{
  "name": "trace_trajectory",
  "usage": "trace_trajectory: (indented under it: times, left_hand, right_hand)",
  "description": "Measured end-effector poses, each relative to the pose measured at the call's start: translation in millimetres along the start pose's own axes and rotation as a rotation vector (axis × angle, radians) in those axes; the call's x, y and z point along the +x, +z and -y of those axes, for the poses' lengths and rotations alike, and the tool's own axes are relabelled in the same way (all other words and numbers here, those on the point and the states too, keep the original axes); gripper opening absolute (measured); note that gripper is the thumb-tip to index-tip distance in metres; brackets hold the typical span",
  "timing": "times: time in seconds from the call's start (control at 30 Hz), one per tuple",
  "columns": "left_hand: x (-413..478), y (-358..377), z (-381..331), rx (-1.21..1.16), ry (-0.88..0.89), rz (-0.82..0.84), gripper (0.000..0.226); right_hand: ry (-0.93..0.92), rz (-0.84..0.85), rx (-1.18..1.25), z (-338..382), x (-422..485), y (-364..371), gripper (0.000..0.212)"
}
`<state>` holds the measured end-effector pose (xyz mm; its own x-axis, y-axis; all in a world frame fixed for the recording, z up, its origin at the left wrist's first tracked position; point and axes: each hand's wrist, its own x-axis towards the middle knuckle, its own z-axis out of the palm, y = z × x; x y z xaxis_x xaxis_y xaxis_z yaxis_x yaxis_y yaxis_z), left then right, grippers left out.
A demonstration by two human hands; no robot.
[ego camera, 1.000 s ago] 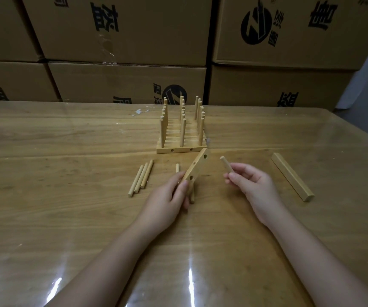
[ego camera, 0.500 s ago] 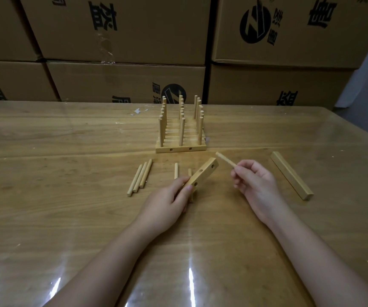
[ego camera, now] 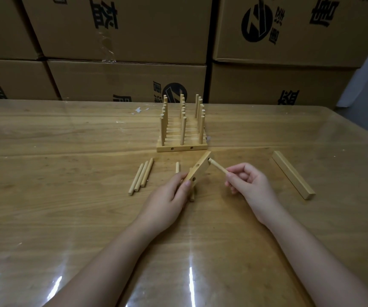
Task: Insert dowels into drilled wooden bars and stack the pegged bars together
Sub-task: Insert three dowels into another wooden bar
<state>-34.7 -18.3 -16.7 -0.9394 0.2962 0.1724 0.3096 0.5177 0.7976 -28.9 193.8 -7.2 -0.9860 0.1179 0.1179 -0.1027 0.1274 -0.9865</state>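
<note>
My left hand (ego camera: 167,199) grips the near end of a drilled wooden bar (ego camera: 200,168), tilted up off the table with its holes facing right. My right hand (ego camera: 248,185) pinches a dowel (ego camera: 218,169) whose tip sits at the bar's far hole. Behind them stands a stack of pegged bars (ego camera: 182,138) with several upright dowels. Three loose dowels (ego camera: 142,178) lie left of my left hand. One more dowel (ego camera: 177,167) lies beside the bar, and another (ego camera: 192,194) is partly hidden under my left hand.
A plain wooden bar (ego camera: 292,175) lies at the right on the glossy wooden table (ego camera: 67,196). Stacked cardboard boxes (ego camera: 123,69) form a wall along the table's far edge.
My right hand brought the dowel left, up to the bar's far hole. My left hand turned the bar so that its drilled face meets the dowel.
</note>
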Motion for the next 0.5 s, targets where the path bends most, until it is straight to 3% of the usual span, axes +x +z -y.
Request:
trace_trajectory:
  times: [0.2,0.5]
  left_hand:
    - [-1,1,1,0.070,0.000,-0.015,0.040]
    - [-1,4,-2,0.237,0.064,-0.022,0.047]
  right_hand:
    - [-0.129,-0.108,-0.150,0,-4,3,0.009]
    - [-0.428,-0.209,-0.618,4,-11,4,0.010]
